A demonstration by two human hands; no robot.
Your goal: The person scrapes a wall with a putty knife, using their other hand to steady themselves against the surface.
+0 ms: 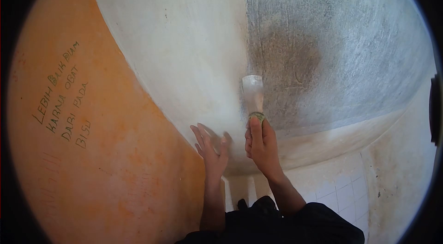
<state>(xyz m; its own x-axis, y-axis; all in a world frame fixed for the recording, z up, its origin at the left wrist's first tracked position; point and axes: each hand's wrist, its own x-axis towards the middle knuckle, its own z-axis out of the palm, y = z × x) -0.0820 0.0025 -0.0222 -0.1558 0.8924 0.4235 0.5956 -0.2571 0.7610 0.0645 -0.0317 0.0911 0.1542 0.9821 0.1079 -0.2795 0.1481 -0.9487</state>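
In my right hand [263, 147] is a scraper [253, 89], its handle wrapped by my fingers and its flat metal blade pointing up the wall. The blade lies over the border between the white painted area [194, 36] and the rough grey patch [332, 50]. A dark brownish stain [288, 54] marks the grey patch just above and right of the blade. To the left, my left hand [211, 149] is spread with its fingers apart, close against the lower white wall, and holds nothing.
An orange wall [106, 170] with green handwriting [62, 91] meets the white wall at the left. Low on the right are white floor tiles [346, 198] and a stained pale surface [392, 170]. A dark object [435, 110] stands at the far right edge.
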